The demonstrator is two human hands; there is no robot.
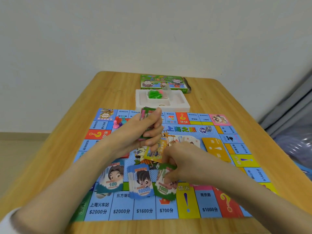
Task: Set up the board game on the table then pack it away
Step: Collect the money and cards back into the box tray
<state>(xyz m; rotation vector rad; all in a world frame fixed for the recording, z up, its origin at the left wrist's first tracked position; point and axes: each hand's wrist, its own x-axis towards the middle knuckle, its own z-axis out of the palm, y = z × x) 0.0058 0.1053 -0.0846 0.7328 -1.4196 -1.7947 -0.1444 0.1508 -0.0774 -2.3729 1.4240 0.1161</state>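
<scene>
Wooden table (pixel 219 98) carries blue board (pixel 145 210); left hand (pixel 148 127) grips banknotes (pixel 145 112), right hand (pixel 177 159) pinches green note (pixel 164 190).

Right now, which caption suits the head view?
Left hand grips mixed banknotes; right hand pinches the green 1000 pile on the board.

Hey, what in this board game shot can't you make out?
Head view:
- Values of the notes gripped by the left hand: fingers cover them.
- Centre artwork of the board: behind both hands.
- Count of green pieces in the white tray: too small, blurred.
- Grip of the right hand on the 1000 notes: blurred.
</scene>
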